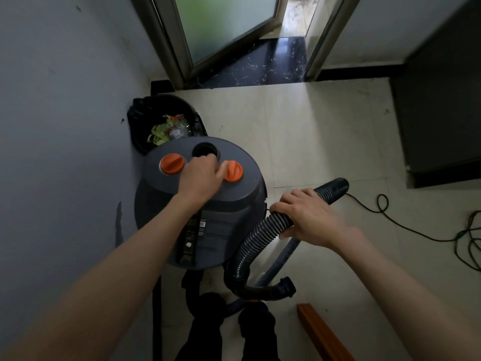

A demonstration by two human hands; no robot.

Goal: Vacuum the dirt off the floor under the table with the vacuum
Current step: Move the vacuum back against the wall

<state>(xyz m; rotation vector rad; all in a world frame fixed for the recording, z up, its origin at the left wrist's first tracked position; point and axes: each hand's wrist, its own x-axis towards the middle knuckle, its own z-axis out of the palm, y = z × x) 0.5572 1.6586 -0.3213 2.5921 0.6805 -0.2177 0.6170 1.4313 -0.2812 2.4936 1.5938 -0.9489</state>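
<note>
Both forearms reach out: right hand [309,217] is curled round the ribbed, bendy hose [256,239] at 3 o'clock; left hand [201,175] seems to pinch an orange knob [233,171] on the bulky vacuum [205,204] at centre.

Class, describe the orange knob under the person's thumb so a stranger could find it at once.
Find the grey vacuum drum by the left wall. On its flat lid sit two orange knobs flanking a round port. Yours is the right knob, touched by the left hand; the left knob sits untouched.
</note>
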